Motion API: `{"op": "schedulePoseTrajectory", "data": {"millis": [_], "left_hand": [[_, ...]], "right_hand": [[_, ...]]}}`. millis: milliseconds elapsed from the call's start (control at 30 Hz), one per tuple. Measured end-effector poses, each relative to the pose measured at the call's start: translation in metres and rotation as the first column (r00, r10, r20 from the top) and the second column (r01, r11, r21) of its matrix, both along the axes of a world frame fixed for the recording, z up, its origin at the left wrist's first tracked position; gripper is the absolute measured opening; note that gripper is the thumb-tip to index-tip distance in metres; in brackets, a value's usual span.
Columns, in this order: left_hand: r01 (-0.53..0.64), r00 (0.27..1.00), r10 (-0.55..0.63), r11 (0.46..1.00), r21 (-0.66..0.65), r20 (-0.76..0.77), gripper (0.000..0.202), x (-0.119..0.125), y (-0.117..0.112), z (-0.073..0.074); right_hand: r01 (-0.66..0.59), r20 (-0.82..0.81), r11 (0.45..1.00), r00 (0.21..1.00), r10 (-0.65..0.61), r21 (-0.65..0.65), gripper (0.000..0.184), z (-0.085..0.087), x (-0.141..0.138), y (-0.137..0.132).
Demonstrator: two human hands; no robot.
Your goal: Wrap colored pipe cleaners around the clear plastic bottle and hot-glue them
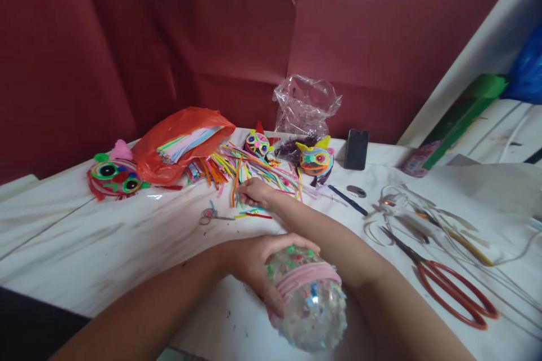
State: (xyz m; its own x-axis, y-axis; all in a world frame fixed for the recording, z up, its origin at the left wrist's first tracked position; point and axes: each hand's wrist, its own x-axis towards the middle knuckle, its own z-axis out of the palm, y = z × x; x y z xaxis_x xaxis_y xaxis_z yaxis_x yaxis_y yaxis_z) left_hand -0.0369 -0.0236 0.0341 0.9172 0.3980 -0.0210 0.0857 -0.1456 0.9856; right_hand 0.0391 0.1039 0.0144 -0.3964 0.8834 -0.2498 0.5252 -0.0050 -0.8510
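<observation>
While the left hand (252,265) wraps a clear, rounded, seemingly plastic container (315,316), thumb and fingers spread around its side and pressing in, the right hand (253,192) reaches over to the far pile, its fingers curled close together; whether they pinch a strip I cannot tell. The container is tilted above the near edge of the table, its shiny wall crusted with rough green, red and blue specks and belted by a soft, matte pink band (311,277). The step in hand looks like choosing a strip with the container held ready; it calls for a light fingertip pinch to single one out, and a steady left grip. Around the right hand lie thin, fuzzy, multicoloured craft stems (265,163), straight and loosely fanned, with small metal scissors (208,215) near. Behind sprawls a crinkled, translucent orange-red plastic bag (148,152); beyond the stems sits a round, yellow-eared, face-like craft piece (317,163). Farther right, long-bladed scissors with looped red handles (455,293) rest on the smooth, white, grey-veined tabletop (148,242).
</observation>
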Motion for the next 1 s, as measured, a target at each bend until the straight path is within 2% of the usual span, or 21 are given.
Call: {"op": "schedulePoseTrajectory", "data": {"millis": [100,267,467,600,733,867,1000], "left_hand": [[-0.001,1.000,0.001,1.000,-0.020,-0.005,0.111,0.001,-0.001,-0.001],[-0.007,1.000,0.006,1.000,-0.022,-0.019,0.114,0.002,-0.002,-0.003],[-0.006,1.000,0.007,0.999,0.035,-0.023,0.114,0.002,-0.002,0.001],[-0.007,0.999,0.008,1.000,0.025,-0.031,0.115,0.002,-0.004,0.003],[-0.015,0.999,0.016,0.999,0.042,-0.035,0.111,0.002,-0.005,0.005],[-0.003,0.999,0.005,0.999,0.051,-0.041,0.111,0.002,-0.003,0.006],[-0.066,0.996,0.068,0.996,0.053,-0.049,0.111,0.002,-0.001,0.005]], "right_hand": [[-0.028,-0.115,0.996,0.993,0.018,-0.090,0.034,-0.001,0.006,-0.002],[-0.014,-0.211,0.989,0.977,-0.018,-0.146,0.024,-0.006,0.010,-0.004],[0.052,-0.144,0.992,0.987,-0.068,-0.114,0.020,-0.004,0.016,-0.008],[0.128,-0.010,0.992,0.992,-0.128,0.007,0.029,-0.002,0.033,-0.002],[0.196,0.088,0.973,0.974,-0.207,0.118,0.029,-0.002,0.052,0.010],[0.189,0.096,0.979,0.976,-0.196,0.077,0.031,-0.003,0.061,0.017],[0.160,-0.025,0.987,0.987,-0.161,-0.013,0.029,-0.003,0.067,0.019]]}}
